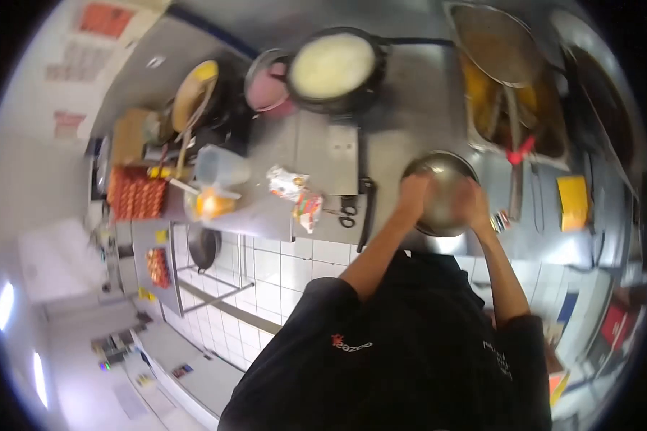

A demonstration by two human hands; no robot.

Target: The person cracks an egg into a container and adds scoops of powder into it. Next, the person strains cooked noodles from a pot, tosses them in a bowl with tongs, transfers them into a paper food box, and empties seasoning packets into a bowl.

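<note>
A round steel bowl [444, 217] sits at the front of the metal counter, right before my body. My left hand [417, 192] is over the left part of the bowl, and my right hand [473, 205] is over its right part. Both hands reach in at or past the rim, and motion smears their fingers, so whether they grip anything cannot be made out. What lies inside the bowl is also too blurred to tell. Beside the right hand is a small printed packet [501, 220]. Black-handled scissors [348, 212] and a black-handled tool [366, 215] lie left of the bowl.
A black pot with pale contents [332, 66] stands at the back. To the right are a deep tray [474, 118], a large strainer [499, 47] across it, and a yellow block [574, 203]. Leftward are crumpled wrappers [289, 183], a clear plastic jug [221, 167] and egg trays [135, 192].
</note>
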